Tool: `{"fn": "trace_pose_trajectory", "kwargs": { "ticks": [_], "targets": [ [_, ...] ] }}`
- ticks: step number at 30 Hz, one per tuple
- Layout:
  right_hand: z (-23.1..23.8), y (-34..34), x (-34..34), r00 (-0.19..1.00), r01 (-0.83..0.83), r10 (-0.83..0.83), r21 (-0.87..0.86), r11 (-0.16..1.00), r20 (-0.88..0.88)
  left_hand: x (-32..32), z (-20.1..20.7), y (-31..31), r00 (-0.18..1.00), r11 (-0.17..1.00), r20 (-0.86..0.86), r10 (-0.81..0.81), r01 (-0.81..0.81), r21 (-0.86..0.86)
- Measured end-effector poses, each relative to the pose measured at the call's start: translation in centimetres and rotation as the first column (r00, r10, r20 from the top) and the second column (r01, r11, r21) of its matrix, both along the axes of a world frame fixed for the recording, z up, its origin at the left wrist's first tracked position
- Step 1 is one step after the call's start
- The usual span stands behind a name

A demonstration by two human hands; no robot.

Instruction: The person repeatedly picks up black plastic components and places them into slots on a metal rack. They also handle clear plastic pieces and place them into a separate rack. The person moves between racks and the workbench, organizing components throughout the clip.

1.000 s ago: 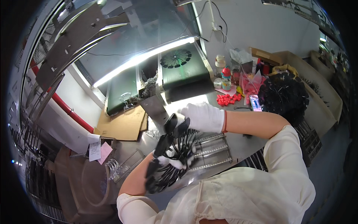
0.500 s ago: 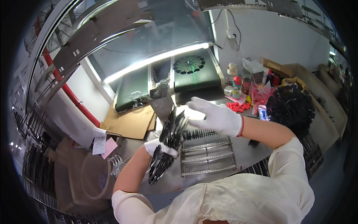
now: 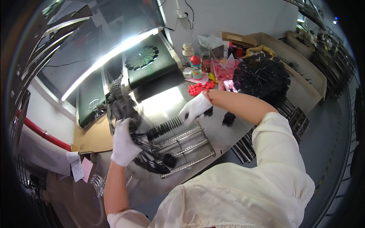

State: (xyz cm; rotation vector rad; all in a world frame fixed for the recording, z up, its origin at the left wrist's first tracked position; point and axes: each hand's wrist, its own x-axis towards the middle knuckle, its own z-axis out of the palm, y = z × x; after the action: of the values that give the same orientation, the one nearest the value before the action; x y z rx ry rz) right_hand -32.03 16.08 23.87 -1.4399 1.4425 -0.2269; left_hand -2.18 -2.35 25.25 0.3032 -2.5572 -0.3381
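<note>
My left hand [image 3: 124, 146], in a white glove, is closed round a bundle of black spoon-shaped pieces [image 3: 146, 161] with thin metal stems. The bundle spreads over the left end of a metal rack [image 3: 184, 147], and its upper part is smeared by motion. Several toothed bars cross this rack. Along its far bar stands a tight row of thin black pieces [image 3: 165, 127]. At the right end of that row is my right hand [image 3: 195, 108], also gloved, with curled fingers. What those fingers hold, if anything, is hidden.
Small black pieces [image 3: 228, 119] lie right of the rack. Beyond are red bits [image 3: 199, 88], a bottle [image 3: 196, 66], a phone [image 3: 230, 86] and a large black cluster [image 3: 262, 78]. A green belt [image 3: 144, 72] runs at the back; cardboard [image 3: 91, 135] lies left.
My view has turned to the right. My right hand has moved from beside the bundle to the right end of the rack's row. The left hand still grips the bundle, now over the rack.
</note>
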Motion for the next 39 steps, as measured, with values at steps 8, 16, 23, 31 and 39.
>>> {"fn": "trace_pose_trajectory", "kwargs": {
  "ticks": [8,16,23,31,39],
  "targets": [
    [-23.8,8.0,-15.3,0.425,0.457,-0.502,-0.3,0.837,-0.753,4.4,-3.8,-3.9,0.93,-0.132,-0.366,0.02,0.365,0.921],
    [-16.5,5.3,-9.2,0.338,0.351,-0.783,-0.702,0.62,-0.523,3.8,-0.3,2.4,0.772,0.15,-0.631,-0.074,0.634,0.758],
    [-6.7,-6.7,8.0,0.916,0.376,-0.324,-0.791,0.483,0.237,1.3,-0.5,6.3,0.753,-0.044,-0.658,-0.032,0.656,0.753],
    [-12.2,-7.8,8.9,0.83,-0.333,-0.409,-0.926,0.18,-0.378,0.5,-1.9,3.9,0.941,-0.316,-0.329,0.074,0.335,0.888],
    [-10.1,-4.1,12.2,0.323,0.593,-0.263,0.022,0.805,0.909,1.7,-0.9,6.8,0.764,-0.111,-0.623,0.167,0.643,0.758]
  ]
}}
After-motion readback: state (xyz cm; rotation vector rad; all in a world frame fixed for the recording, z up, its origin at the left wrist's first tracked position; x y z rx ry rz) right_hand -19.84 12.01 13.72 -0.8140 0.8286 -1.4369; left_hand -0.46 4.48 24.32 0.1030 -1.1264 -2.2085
